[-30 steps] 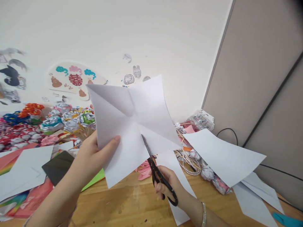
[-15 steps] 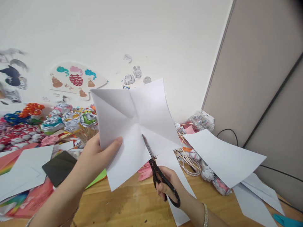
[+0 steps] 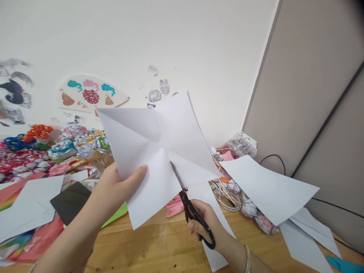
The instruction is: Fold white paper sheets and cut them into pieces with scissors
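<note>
Both our hands are busy above the table (image 3: 159, 242): our left hand (image 3: 116, 185) pinches the creased white paper (image 3: 153, 151) held in the air, and our right hand (image 3: 206, 223) grips black scissors (image 3: 189, 206), blades in the paper's lower edge.

Bare forearms — a thin silver bracelet (image 3: 247, 257) on the right wrist.

Red 囍 on fan-shaped wall cutout (image 3: 91, 97).
</note>
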Demonstrator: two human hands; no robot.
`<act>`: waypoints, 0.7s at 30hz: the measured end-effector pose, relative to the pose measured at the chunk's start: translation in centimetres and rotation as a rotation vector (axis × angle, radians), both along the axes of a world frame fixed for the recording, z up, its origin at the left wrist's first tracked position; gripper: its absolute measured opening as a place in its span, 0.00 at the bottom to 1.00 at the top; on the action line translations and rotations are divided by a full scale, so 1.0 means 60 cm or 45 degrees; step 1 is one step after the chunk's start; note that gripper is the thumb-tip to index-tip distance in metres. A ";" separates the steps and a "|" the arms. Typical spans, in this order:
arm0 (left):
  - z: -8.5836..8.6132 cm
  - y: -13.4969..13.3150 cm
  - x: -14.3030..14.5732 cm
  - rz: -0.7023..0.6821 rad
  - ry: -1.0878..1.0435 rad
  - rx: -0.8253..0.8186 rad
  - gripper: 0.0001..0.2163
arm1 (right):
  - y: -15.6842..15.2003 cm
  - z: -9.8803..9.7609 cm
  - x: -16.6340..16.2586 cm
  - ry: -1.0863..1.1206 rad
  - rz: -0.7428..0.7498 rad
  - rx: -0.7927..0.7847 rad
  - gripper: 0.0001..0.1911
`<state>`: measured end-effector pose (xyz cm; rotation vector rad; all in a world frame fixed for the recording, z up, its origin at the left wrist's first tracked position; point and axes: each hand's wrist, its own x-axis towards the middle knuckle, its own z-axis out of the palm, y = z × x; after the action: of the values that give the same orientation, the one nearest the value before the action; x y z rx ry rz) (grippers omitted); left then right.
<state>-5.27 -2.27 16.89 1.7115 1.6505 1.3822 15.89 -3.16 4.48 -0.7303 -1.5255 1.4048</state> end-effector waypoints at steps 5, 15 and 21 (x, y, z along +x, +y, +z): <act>0.006 -0.001 0.004 0.050 0.097 -0.035 0.18 | -0.001 0.001 -0.001 -0.029 -0.018 0.010 0.19; 0.022 -0.011 0.011 0.142 0.307 -0.150 0.17 | -0.001 0.006 -0.001 -0.063 -0.036 -0.012 0.20; 0.016 -0.003 0.008 0.190 0.395 -0.090 0.16 | 0.001 -0.006 0.000 0.046 0.050 -0.006 0.20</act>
<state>-4.78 -2.43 17.85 1.8679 2.0044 1.1478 15.88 -3.11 4.10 -0.6776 -1.5163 1.4431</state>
